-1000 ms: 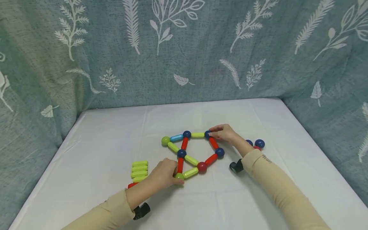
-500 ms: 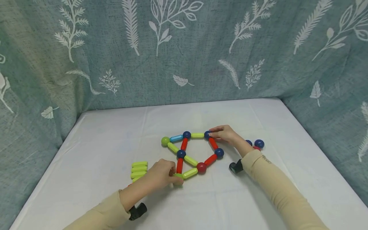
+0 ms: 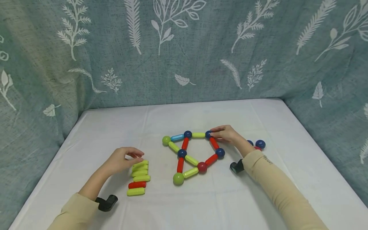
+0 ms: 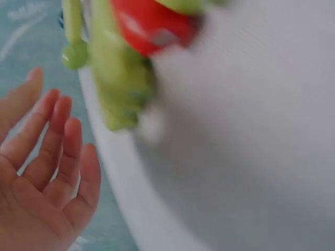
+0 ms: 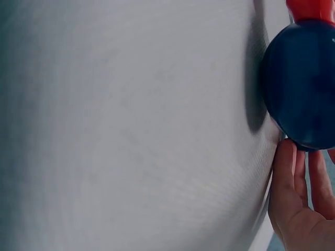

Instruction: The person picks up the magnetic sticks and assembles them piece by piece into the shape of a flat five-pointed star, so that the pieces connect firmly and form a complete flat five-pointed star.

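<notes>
As the left hand (image 3: 123, 158) hangs over the row of loose rods (image 3: 140, 172), its fingers slightly parted, we cannot tell whether it touches the farthest one. We see the right hand (image 3: 225, 133) pinching a blue ball (image 3: 207, 134) at the far right corner of the ball-and-rod frame (image 3: 182, 153), which lies on the white cloth (image 3: 215, 204). Dark lettering (image 3: 266, 158) marks the right sleeve (image 3: 279, 185), too small for us to read.

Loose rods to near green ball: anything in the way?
Nothing visible: in the head view, only white cloth lies between the loose rods and the near green ball. The left hand is at the row's far end, off that path.
</notes>
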Demonstrator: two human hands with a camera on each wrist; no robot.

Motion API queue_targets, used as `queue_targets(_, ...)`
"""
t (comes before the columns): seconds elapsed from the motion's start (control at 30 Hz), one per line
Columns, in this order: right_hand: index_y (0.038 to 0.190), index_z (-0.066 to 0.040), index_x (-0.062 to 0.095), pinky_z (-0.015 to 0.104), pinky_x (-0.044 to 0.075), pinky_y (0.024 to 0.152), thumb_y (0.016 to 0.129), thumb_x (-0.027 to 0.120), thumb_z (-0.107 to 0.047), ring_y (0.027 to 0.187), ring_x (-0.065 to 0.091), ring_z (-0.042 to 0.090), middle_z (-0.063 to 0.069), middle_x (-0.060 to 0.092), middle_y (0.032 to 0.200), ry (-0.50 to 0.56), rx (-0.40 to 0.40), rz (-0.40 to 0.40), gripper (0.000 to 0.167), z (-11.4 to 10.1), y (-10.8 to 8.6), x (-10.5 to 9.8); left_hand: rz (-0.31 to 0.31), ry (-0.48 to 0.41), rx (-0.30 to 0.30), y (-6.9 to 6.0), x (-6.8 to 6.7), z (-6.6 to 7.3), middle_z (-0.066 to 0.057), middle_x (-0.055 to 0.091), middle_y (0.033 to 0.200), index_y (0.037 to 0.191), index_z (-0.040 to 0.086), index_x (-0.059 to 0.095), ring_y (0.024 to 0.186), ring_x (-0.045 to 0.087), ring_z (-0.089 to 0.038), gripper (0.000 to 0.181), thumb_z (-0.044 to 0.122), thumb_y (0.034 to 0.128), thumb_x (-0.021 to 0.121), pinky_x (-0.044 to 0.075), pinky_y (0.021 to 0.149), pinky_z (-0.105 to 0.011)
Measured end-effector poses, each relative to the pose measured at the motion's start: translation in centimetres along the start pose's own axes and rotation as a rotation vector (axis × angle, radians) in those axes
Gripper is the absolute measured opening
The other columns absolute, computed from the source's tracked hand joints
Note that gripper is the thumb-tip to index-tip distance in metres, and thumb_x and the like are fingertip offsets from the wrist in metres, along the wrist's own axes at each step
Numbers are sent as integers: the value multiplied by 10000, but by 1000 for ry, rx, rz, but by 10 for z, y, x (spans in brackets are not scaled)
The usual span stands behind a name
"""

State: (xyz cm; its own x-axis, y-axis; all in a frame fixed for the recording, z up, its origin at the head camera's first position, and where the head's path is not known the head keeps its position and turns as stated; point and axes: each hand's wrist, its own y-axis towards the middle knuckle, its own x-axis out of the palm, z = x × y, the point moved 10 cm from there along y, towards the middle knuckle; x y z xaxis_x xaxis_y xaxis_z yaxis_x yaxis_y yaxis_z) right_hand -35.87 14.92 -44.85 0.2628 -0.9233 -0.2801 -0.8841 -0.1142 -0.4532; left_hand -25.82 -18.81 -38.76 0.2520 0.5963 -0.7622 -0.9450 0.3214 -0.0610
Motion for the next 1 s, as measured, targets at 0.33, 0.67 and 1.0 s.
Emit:
queue_targets(0.33, 1257, -28, 537, 324, 449, 901, 888, 594, -100, 1058, 540, 240, 167, 511, 1262, -1, 10, 6, 381, 2, 1, -1, -36, -18, -66, -3, 8, -37, -48, 637, 960, 1045, 29, 666, 891, 543, -221, 262, 205, 851, 652, 457, 736, -333)
queue_targets(0.67, 1263, -17, 527, 329, 445, 906, 891, 588, -91, 1078, 537, 253, 177, 509, 1266, 21, 3, -8, 385, 2, 2, 0, -25, 31, -62, 0, 9, -38, -44, 641, 924, 996, 33, 686, 869, 549, -224, 199, 163, 851, 643, 463, 750, -376)
queue_targets(1.0, 1260, -15, 529, 333, 448, 901, 887, 596, -93, 1076, 540, 252, 181, 512, 1260, 26, 6, -17, 387, 2, 3, -1, 11, 55, -91, 28, -8, -12, -114, 656, 970, 1031, 5, 664, 912, 583, -282, 257, 209, 882, 615, 478, 779, -419)
